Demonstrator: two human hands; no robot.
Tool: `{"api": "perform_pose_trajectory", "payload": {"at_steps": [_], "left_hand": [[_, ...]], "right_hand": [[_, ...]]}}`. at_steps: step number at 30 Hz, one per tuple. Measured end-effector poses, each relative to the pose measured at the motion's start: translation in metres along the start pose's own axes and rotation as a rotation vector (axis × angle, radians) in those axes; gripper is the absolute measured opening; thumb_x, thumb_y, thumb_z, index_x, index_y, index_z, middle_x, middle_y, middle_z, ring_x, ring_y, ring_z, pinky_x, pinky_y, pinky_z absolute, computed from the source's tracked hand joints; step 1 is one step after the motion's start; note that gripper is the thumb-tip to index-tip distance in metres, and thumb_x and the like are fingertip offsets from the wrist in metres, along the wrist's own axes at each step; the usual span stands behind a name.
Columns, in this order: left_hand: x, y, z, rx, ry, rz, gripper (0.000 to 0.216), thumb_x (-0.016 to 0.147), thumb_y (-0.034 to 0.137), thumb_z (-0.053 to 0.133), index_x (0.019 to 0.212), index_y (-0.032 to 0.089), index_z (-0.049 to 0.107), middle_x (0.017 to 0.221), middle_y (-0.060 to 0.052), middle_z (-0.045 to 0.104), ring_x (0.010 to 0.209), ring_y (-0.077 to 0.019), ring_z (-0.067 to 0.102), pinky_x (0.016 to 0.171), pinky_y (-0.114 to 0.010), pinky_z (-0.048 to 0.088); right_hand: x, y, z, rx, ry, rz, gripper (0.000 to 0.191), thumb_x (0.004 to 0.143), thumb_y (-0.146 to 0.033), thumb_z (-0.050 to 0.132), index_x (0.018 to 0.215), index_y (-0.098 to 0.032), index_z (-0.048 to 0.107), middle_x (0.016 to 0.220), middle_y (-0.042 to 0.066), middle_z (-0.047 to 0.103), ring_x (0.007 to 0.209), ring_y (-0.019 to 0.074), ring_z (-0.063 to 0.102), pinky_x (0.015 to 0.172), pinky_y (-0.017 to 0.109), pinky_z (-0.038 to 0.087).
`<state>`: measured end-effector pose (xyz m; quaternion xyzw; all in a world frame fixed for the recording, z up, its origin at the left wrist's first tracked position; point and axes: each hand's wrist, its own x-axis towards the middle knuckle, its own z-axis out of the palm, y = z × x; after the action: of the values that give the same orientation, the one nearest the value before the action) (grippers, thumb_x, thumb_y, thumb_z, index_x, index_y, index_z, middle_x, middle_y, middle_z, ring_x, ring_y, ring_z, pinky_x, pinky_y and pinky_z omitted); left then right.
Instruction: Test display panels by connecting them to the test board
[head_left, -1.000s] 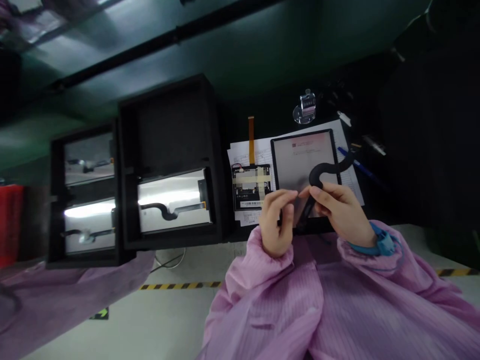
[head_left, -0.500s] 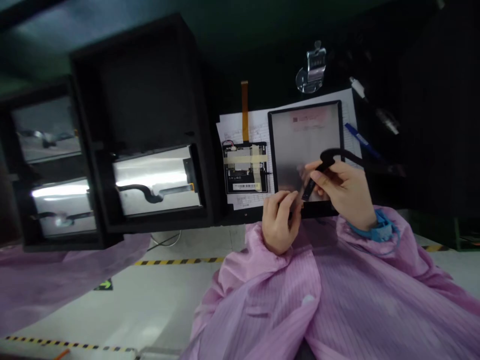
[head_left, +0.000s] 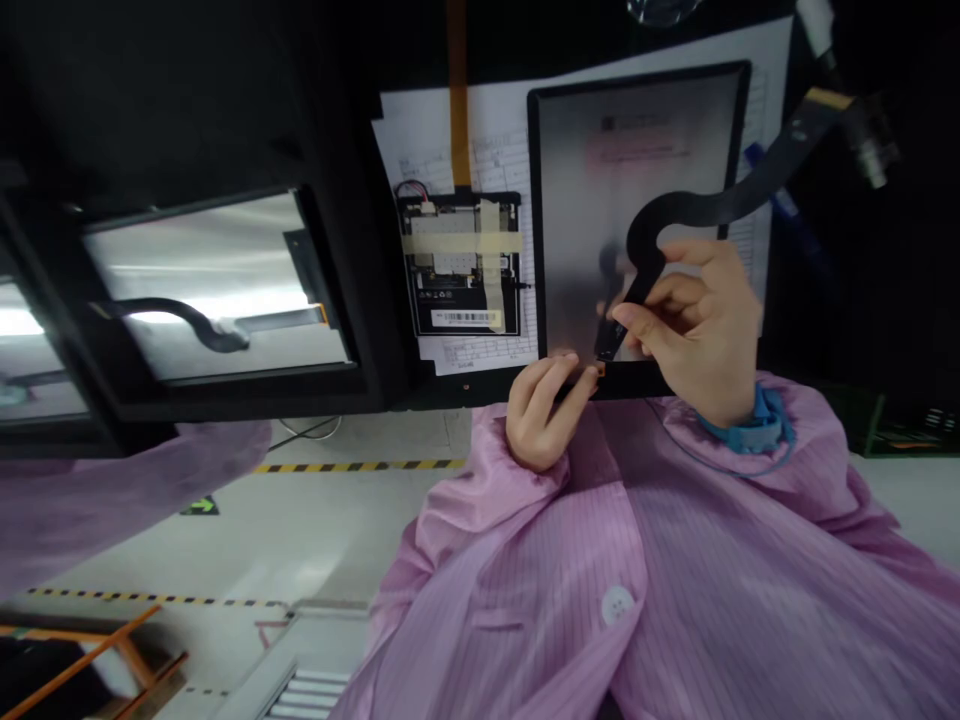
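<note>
A grey display panel (head_left: pixel 600 210) with a black frame lies on paper sheets in front of me. A curved black flex cable (head_left: pixel 694 208) arcs over it toward the upper right. My right hand (head_left: pixel 694 330) pinches the cable's lower end against the panel's near edge. My left hand (head_left: pixel 544 410) rests at that same edge, its fingers curled and pinched close to the cable's end; whether it grips anything is hidden. A small circuit board (head_left: pixel 461 265) with tan tape strips and an orange ribbon lies left of the panel.
Black foam trays (head_left: pixel 360 330) at the left hold more shiny panels (head_left: pixel 217 290) with black cables. Paper sheets (head_left: pixel 420 130) lie under the board. Another person's pink sleeve (head_left: pixel 112 490) shows at the lower left. A blue wrist strap (head_left: pixel 754 430) circles my right wrist.
The view has moved closer and down toward the panel. My right hand has brought the cable's end down to the panel's near edge, and my left hand has met it there.
</note>
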<state>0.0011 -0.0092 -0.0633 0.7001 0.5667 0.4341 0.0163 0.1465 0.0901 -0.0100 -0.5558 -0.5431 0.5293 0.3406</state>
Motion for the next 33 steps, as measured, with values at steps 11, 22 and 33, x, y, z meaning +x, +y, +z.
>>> {"api": "perform_pose_trajectory", "payload": {"at_steps": [11, 22, 33], "left_hand": [[-0.0002, -0.0042, 0.0057, 0.004, 0.077, 0.065, 0.008, 0.089, 0.013, 0.065, 0.092, 0.020, 0.069, 0.093, -0.004, 0.074, 0.093, -0.0171, 0.067, 0.086, -0.033, 0.058], [0.0003, -0.0072, 0.0058, 0.023, 0.080, 0.115, 0.010, 0.088, 0.013, 0.064, 0.094, 0.019, 0.069, 0.091, -0.004, 0.074, 0.088, -0.0176, 0.069, 0.084, -0.034, 0.059], [-0.0007, -0.0084, 0.0066, 0.001, 0.088, 0.116, 0.014, 0.087, 0.012, 0.065, 0.099, 0.019, 0.070, 0.093, -0.004, 0.075, 0.092, -0.0177, 0.068, 0.086, -0.033, 0.058]], "right_hand": [[-0.0017, 0.0027, 0.0026, -0.009, -0.083, 0.007, 0.042, 0.081, -0.036, 0.076, 0.118, -0.029, 0.057, 0.079, -0.005, 0.068, 0.060, 0.0112, 0.062, 0.057, 0.027, 0.052], [-0.0020, 0.0060, 0.0011, -0.057, -0.121, -0.047, 0.040, 0.083, -0.030, 0.075, 0.118, -0.032, 0.056, 0.080, -0.006, 0.068, 0.059, 0.0105, 0.065, 0.061, 0.027, 0.056], [-0.0017, 0.0055, -0.0009, -0.104, -0.150, -0.016, 0.044, 0.082, -0.039, 0.076, 0.120, -0.033, 0.056, 0.085, -0.004, 0.071, 0.064, 0.0147, 0.065, 0.066, 0.032, 0.056]]}}
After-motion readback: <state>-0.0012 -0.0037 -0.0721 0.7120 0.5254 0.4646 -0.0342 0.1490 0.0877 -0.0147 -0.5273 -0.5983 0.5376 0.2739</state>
